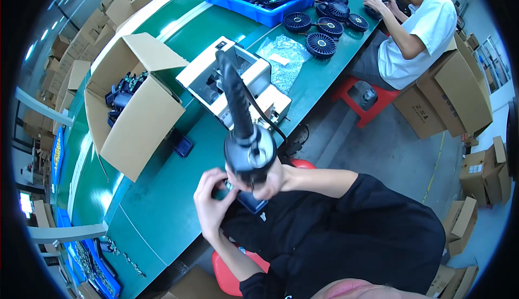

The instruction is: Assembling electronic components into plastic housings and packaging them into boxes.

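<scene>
Your left hand [212,199] & right hand [268,180] both clamp the black handheld fan [246,137] above the tabletop [162,201]; a loose grip may let it drop.

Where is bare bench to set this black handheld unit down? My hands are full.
Bare green bench lies between the open cardboard box and your left hand. Crowded: around the white machine, black round fans and blue tray.

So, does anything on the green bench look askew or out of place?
The open cardboard box lies tipped on its side, with dark parts showing inside. Both hands, left and right, hold a black handheld device. Nothing looks spilled or damaged.
</scene>
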`<state>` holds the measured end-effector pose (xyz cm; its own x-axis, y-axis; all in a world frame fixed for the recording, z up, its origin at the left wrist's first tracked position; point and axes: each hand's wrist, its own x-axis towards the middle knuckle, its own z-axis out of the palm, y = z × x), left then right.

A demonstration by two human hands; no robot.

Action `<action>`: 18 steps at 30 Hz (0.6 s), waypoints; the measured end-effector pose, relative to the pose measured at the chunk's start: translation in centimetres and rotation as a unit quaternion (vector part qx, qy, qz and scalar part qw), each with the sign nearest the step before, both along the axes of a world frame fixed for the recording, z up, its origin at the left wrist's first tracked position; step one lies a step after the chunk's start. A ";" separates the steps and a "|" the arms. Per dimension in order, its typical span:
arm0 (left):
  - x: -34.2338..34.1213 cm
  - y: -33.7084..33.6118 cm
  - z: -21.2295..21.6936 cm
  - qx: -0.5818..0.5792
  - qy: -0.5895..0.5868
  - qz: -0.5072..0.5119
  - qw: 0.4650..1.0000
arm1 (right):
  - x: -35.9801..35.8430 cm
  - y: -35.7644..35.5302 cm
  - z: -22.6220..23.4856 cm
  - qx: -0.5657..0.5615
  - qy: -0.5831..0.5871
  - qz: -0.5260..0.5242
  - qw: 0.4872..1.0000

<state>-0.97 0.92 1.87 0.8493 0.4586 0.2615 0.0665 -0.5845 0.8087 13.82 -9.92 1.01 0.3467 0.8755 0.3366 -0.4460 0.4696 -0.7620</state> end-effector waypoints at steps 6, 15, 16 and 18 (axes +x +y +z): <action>-12.1 -1.0 -0.9 -0.079 -0.061 0.214 0.972 | -0.6 0.3 3.9 0.056 -0.341 -0.081 0.935; -18.5 -0.9 9.7 0.128 -0.170 0.281 0.936 | -3.4 4.6 1.5 -0.143 -0.555 0.027 0.819; -19.3 0.7 10.9 0.153 -0.147 0.257 0.943 | -3.7 4.8 1.0 -0.129 -0.578 0.004 0.806; -16.7 2.3 13.4 0.152 -0.146 0.280 0.937 | -4.6 5.6 1.0 -0.086 -0.602 0.004 0.794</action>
<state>-17.63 3.24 15.26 0.3699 0.6776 0.6356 0.2331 -0.7300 0.6425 9.20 -4.34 1.98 -0.1412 0.9452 0.2944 0.6510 0.3127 -0.6916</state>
